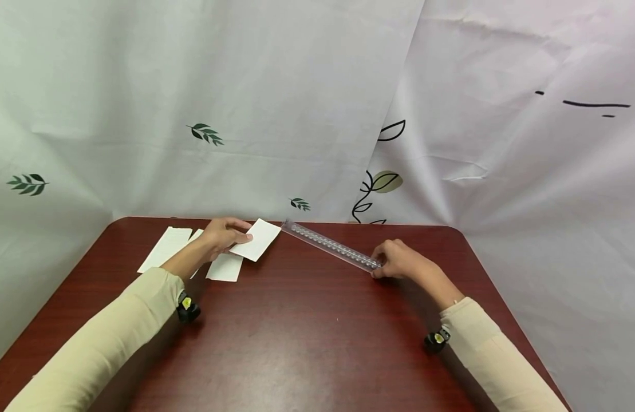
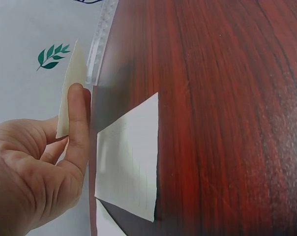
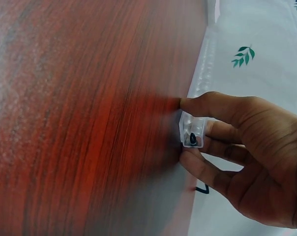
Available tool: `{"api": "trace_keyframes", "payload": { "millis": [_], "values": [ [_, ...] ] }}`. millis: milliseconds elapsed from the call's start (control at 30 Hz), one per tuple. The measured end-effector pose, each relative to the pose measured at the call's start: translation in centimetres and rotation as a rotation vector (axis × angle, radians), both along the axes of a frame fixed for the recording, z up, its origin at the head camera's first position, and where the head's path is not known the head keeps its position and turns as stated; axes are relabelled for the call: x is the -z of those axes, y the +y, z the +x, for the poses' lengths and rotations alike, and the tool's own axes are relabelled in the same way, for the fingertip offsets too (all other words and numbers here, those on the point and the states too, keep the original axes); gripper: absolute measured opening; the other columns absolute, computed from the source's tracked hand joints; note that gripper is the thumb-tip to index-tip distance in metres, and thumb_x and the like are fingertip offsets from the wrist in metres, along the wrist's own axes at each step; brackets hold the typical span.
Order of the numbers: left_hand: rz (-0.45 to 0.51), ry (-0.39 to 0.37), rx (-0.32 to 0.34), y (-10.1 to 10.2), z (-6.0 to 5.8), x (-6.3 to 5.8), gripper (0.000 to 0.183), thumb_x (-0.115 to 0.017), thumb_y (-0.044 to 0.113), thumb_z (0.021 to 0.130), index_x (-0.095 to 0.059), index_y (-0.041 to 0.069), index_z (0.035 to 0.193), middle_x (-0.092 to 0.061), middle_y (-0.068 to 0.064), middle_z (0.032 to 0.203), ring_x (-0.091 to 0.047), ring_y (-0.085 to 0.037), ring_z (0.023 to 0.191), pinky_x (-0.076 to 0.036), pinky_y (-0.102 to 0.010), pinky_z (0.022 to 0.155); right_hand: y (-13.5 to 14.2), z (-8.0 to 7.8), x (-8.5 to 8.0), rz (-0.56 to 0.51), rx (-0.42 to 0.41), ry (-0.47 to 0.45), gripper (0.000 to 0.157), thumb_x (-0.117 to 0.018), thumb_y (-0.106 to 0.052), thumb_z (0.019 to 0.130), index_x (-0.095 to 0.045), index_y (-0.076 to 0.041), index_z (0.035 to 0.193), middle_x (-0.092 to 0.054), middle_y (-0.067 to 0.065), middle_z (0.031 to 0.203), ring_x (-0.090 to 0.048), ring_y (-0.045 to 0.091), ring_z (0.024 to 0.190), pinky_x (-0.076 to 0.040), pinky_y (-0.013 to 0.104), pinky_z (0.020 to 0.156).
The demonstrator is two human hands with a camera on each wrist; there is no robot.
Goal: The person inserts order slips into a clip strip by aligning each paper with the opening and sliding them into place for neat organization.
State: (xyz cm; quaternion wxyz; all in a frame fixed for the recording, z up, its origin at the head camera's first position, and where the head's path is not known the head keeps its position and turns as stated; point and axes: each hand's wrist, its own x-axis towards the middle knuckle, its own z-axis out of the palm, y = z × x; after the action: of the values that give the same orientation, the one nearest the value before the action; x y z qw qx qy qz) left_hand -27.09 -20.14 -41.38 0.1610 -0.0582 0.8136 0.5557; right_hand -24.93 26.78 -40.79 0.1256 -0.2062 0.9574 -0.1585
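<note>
My left hand (image 1: 225,234) pinches a small white piece of paper (image 1: 257,239) between thumb and fingers, raised above other paper on the table. In the left wrist view that piece (image 2: 71,91) is seen nearly edge-on. At the other side my right hand (image 1: 397,258) grips the near end of a long, clear plastic strip (image 1: 330,245) with a row of round shapes along it. The right wrist view shows the strip's boxy end (image 3: 192,135), with a small black spot in it, between thumb and fingers. The strip's far end overlaps the held paper's corner in the head view.
More white paper pieces lie on the dark red table (image 1: 296,332): a faintly lined one (image 1: 225,268) under the left hand, a larger one (image 1: 165,248) further left, and a third partly hidden by the hand. A white leaf-patterned curtain (image 1: 276,114) stands along the table's back edge.
</note>
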Motion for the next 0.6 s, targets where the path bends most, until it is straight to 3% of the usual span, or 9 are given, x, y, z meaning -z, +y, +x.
{"api": "trace_keyframes", "payload": {
  "millis": [200, 400, 467, 600],
  "values": [
    [-0.023, 0.000, -0.005, 0.3, -0.2, 0.5, 0.055, -0.083, 0.016, 0.104, -0.064, 0.003, 0.154, -0.071, -0.001, 0.119, -0.059, -0.010, 0.087, -0.052, -0.028, 0.075, -0.2, 0.2, -0.1, 0.002, -0.001, -0.003, 0.035, -0.095, -0.022, 0.089, -0.084, -0.003, 0.116, -0.081, 0.007, 0.105, -0.065, 0.017, 0.091, -0.058, 0.036, 0.086],
    [-0.029, -0.003, 0.012, 0.8, -0.4, 0.5, 0.056, -0.083, 0.019, 0.104, -0.064, 0.003, 0.155, -0.073, -0.005, 0.126, -0.064, -0.014, 0.104, -0.055, -0.030, 0.085, 0.0, -0.2, 0.0, -0.007, -0.009, -0.014, 0.034, -0.094, -0.021, 0.090, -0.084, -0.002, 0.115, -0.080, 0.008, 0.104, -0.065, 0.019, 0.090, -0.058, 0.036, 0.085],
    [-0.031, -0.007, 0.014, 0.9, -0.5, 0.5, 0.056, -0.083, 0.019, 0.104, -0.064, 0.004, 0.155, -0.073, -0.006, 0.128, -0.066, -0.015, 0.109, -0.056, -0.030, 0.087, 0.7, -1.1, 1.0, -0.007, -0.017, -0.012, 0.036, -0.095, -0.024, 0.089, -0.084, -0.003, 0.115, -0.080, 0.008, 0.104, -0.065, 0.019, 0.090, -0.058, 0.037, 0.083],
    [-0.040, -0.009, 0.022, 1.1, -0.7, 0.6, 0.055, -0.082, 0.019, 0.105, -0.064, 0.005, 0.155, -0.071, -0.010, 0.135, -0.066, -0.018, 0.115, -0.057, -0.032, 0.090, 2.7, -3.8, 4.6, -0.004, -0.044, 0.005, 0.042, -0.097, -0.035, 0.088, -0.085, -0.008, 0.117, -0.080, 0.006, 0.106, -0.065, 0.019, 0.089, -0.057, 0.036, 0.079]
  ]
}}
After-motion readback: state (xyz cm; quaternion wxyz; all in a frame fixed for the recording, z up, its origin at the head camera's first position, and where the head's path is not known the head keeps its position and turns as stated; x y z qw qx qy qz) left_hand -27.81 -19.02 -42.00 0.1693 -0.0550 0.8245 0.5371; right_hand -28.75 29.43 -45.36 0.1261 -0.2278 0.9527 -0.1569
